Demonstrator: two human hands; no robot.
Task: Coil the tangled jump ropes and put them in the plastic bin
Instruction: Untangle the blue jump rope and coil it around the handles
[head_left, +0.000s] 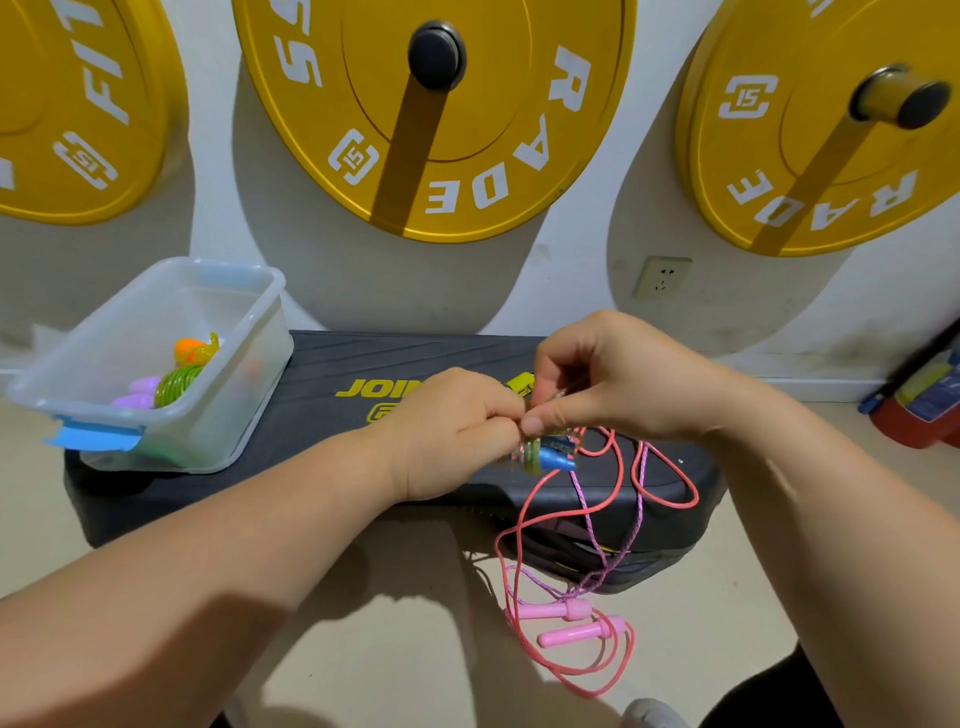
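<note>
1. Ropes (570, 609) are still a tangle. Nearest, on the floor, lie two pink handles (574, 635) inside loose loops of pink cord.
2. From there a purple cord (642, 480) and a coral cord (695, 493) climb over the near edge of the step (337, 358) at its right end, crossing each other several times.
3. Above the middle of the step, both hands meet at the knot. The left hand (457, 431) has its fingers curled and pinches the bundle. The right hand (608, 379) pinches it from the other side, thumb tip pressed against the left fingers.
4. A blue handle (556, 458) hangs just under the hands and a yellow handle (522, 383) shows between them. Which cord each belongs to I cannot tell.
5. The step in hand looks like picking the knot apart, before any coiling of these ropes. Next, I judge, one cord must be freed and drawn out of the loops without tightening the rest, then wound into a neat coil.
6. On the left end of the step stands the bin (208, 441), open, holding a green coil (176, 384) with orange and purple handles, so one rope seems done.
7. Farthest, yellow plates (467, 171) hang on the wall.
</note>
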